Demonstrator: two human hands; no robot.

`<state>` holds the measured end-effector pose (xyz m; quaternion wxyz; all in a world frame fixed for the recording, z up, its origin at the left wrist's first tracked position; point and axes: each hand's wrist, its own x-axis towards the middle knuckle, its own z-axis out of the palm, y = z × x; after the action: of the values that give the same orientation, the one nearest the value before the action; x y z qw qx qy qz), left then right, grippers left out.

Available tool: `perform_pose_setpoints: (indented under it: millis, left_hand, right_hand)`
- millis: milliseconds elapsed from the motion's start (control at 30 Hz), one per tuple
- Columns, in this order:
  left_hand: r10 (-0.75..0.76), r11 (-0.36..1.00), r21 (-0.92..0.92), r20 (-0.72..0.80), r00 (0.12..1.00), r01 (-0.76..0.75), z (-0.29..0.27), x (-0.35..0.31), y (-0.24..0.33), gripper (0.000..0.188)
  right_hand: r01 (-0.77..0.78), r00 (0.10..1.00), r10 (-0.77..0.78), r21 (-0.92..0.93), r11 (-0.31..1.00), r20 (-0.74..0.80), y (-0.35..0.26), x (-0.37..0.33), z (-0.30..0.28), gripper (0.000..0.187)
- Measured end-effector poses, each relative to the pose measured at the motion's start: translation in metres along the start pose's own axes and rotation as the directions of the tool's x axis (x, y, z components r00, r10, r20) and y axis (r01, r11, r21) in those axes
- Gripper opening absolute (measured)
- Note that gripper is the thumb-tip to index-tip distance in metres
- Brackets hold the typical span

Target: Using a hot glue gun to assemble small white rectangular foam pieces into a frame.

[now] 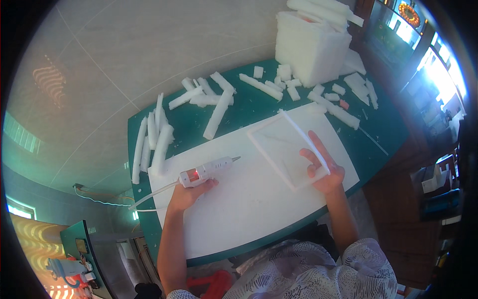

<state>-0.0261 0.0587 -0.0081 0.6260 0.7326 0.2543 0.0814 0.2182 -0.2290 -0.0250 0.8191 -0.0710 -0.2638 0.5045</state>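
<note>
My left hand [188,197] is closed around a white hot glue gun [206,170] with an orange-red patch on its side. Its metal nozzle points right and slightly away, above a white board [234,214]. A four-sided frame of thin white foam strips [269,158] is tilted over the board's right part. My right hand [329,177] grips it at its near right corner. One finger stretches along the outside of the right strip, and other fingertips show inside the frame. The palm side is partly hidden by the strip.
Several white foam strips [219,114] lie along the far edge of the green table [199,149], more at the left. Small foam offcuts [294,92] and a large foam block [311,52] are at the far right. A cable [154,193] runs left from the glue gun.
</note>
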Motion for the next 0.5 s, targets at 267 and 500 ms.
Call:
perform_pose_setpoints:
  millis: [267,500]
  left_hand:
    - [-0.051,0.998,0.046,-0.004,0.999,0.051,0.002,0.000,0.007,0.032]
    - [-0.048,0.998,0.034,0.002,0.999,0.048,0.002,0.000,0.007,0.032]
  right_hand:
    - [-0.053,0.996,0.042,0.143,0.988,0.082,-0.005,0.000,-0.006,0.090]
    - [-0.008,1.000,0.008,-0.031,0.999,0.001,-0.003,-0.002,-0.011,0.086]
